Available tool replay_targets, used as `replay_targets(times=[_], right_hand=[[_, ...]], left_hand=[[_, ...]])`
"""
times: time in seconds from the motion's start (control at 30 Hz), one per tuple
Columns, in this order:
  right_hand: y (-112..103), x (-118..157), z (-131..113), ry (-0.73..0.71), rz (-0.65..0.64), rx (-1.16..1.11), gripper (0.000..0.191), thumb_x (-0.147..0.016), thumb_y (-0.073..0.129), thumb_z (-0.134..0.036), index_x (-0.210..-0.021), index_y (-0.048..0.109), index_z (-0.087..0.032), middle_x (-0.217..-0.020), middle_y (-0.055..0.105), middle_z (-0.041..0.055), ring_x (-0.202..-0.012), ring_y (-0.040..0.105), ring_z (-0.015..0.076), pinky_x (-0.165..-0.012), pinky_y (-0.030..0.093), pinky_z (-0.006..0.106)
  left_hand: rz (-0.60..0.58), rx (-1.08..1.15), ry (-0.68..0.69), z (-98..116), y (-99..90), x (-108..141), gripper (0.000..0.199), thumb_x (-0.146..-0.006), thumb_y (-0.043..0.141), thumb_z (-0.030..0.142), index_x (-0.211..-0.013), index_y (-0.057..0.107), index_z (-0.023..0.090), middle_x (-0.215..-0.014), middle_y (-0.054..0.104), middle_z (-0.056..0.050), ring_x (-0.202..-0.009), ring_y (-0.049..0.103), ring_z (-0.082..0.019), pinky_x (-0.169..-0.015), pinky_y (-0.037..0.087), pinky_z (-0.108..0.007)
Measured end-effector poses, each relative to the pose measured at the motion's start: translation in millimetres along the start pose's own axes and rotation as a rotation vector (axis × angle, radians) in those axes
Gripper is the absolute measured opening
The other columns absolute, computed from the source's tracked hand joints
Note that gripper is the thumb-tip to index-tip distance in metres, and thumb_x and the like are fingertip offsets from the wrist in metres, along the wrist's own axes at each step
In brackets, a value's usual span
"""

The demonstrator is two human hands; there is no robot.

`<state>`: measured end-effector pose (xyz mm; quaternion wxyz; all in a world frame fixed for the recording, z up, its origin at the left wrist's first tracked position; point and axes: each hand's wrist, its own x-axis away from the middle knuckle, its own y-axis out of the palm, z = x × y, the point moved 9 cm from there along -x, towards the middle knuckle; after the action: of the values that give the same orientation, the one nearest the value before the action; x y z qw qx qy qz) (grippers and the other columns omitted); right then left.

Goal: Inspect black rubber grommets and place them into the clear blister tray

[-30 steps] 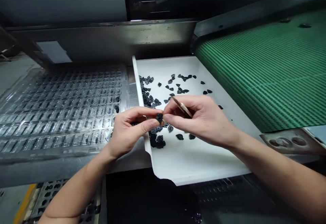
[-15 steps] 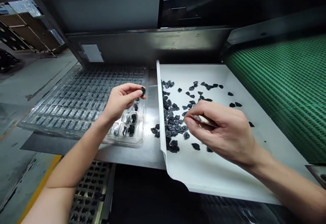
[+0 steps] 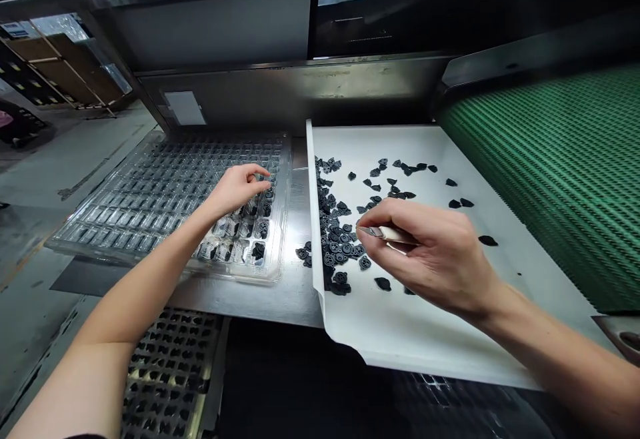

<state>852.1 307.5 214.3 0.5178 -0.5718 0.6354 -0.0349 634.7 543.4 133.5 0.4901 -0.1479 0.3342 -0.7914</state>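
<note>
My left hand (image 3: pixel 240 187) is over the right part of a clear plastic tray (image 3: pixel 125 209), thumb and fingers apart with nothing between them. Black parts (image 3: pixel 258 251) sit in some of the tray's pockets near its right edge. My right hand (image 3: pixel 430 249) is closed around a slim, light-handled tool (image 3: pixel 393 234) with a metal tip, above a white sheet (image 3: pixel 400 332). Many small black round parts (image 3: pixel 346 248) are heaped along the sheet's raised left edge, and others are scattered farther back.
A green ribbed belt (image 3: pixel 560 172) runs along the right side. Behind the tray and sheet rises a metal panel (image 3: pixel 260 99). Two loose black parts (image 3: pixel 303 253) lie on the metal table. Below, at the lower left, is another filled tray (image 3: pixel 165 372).
My left hand has opened and moved slightly left; the black part is no longer in its fingers. My right hand has barely moved, still holding the tool.
</note>
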Motion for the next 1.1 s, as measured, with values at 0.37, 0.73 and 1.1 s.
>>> replay_targets(times=[0.37, 0.73, 1.1], right_hand=[[-7.9, -2.4, -2.5, 0.036, 0.087, -0.102, 0.007, -0.104, 0.073, -0.019, -0.098, 0.071, -0.021, -0.078, 0.07, -0.0016, -0.054, 0.047, 0.0091, -0.052, 0.039, 0.03], [-0.5, -3.0, 2.5, 0.014, 0.037, -0.159, 0.012, -0.101, 0.081, -0.024, -0.111, 0.08, -0.017, -0.089, 0.077, 0.0016, -0.065, 0.058, 0.0108, -0.061, 0.046, 0.027], [-12.2, 2.9, -8.1, -0.091, 0.139, -0.022, 0.017, -0.099, 0.074, -0.011, -0.111, 0.079, -0.021, -0.08, 0.073, 0.0003, -0.058, 0.059, 0.012, -0.055, 0.047, 0.028]], left_hand=[[-0.32, 1.035, -0.04, 107.5, 77.8, 55.2, 0.071, -0.1, 0.059, 0.078, -0.13, 0.071, 0.014, -0.085, 0.063, -0.004, -0.044, 0.029, -0.003, -0.042, 0.013, -0.023], [-0.324, 1.099, 0.056, 154.1, 118.6, 74.7, 0.085, -0.096, 0.055, 0.087, -0.157, 0.056, 0.027, -0.095, 0.061, -0.004, -0.057, 0.042, -0.009, -0.043, 0.026, -0.022], [-0.326, 1.121, 0.108, 151.3, 115.0, 76.8, 0.072, -0.104, 0.049, 0.079, -0.151, 0.063, 0.025, -0.103, 0.063, -0.007, -0.055, 0.042, -0.008, -0.043, 0.028, -0.024]])
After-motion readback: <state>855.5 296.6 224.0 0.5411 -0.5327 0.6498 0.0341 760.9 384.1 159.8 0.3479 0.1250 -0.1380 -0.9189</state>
